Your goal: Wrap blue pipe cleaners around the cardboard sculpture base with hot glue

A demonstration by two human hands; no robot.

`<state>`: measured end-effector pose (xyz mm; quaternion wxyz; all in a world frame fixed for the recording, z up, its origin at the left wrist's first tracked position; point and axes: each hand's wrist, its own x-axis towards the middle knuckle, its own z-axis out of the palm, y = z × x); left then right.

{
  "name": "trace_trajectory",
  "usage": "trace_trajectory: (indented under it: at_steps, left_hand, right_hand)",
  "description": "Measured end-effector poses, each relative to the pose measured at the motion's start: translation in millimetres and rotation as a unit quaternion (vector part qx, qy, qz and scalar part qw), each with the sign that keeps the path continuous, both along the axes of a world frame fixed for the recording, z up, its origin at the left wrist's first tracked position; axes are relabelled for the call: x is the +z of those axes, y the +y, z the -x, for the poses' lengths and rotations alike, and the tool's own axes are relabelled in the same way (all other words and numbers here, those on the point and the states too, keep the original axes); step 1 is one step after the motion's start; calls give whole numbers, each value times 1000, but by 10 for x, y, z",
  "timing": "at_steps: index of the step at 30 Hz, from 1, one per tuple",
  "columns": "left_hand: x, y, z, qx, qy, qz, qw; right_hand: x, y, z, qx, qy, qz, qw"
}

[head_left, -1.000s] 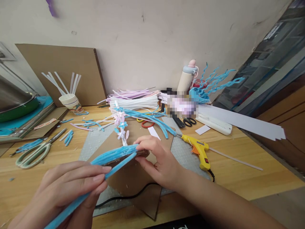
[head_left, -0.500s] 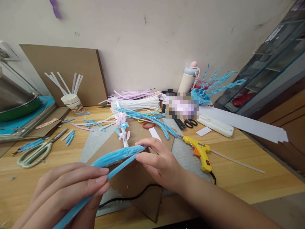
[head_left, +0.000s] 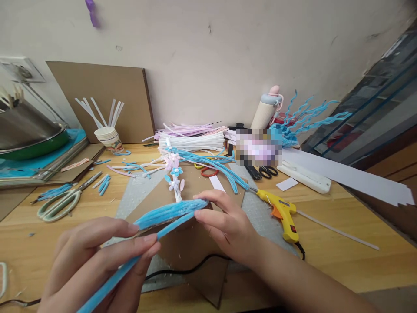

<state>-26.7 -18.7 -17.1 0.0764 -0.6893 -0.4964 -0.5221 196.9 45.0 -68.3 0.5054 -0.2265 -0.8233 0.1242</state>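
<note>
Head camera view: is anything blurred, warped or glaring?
In the head view, a blocky patch hides detail; the blue strips look slightly soft, the glue gun clearer; the wall shows no harsh glare; right-hand shelving leans, perhaps from lens distortion.

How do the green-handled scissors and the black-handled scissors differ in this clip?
The green-handled scissors have pale green handles; the black-handled scissors have black ones. The green pair's finger loops look larger than the black pair's. The green pair's blades show plainly, while the black pair's blades cannot be made out. Both pairs lie unheld.
</note>
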Motion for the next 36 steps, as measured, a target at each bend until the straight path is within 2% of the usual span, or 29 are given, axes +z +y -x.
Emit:
trace_trajectory:
  at_steps: [2,4,8,12,18,23,31,36]
  left_hand:
    - [9,9,12,-24,81,-19,996]
    - [27,15,2,-31,111,-35,993]
    - [49,4,-58,-18,104,-5,994]
    - [10,-24,-101,-1,80,20,997]
    - [-66,-9,-28,-8,36,23,999]
    - [-47,-53,17,-7,-3,36,999]
    - [137,-83,25,-38,84,3,996]
    - [85,-13,49,-20,53,2,998]
  right_hand:
    - [-6,0,-1,4,-1,0,1000]
    - [-11,-1,-4,8,-1,3,1000]
    - [-24,-3,-14,12,-5,8,1000]
    - [-42,-1,-23,10,-10,11,1000]
    - [-66,-3,-33,9,-14,11,1000]
    - [-89,-10,-45,9,-17,13,1000]
    - [-92,-21,-47,10,-12,9,1000]
    - [-91,-10,-59,6,-16,13,1000]
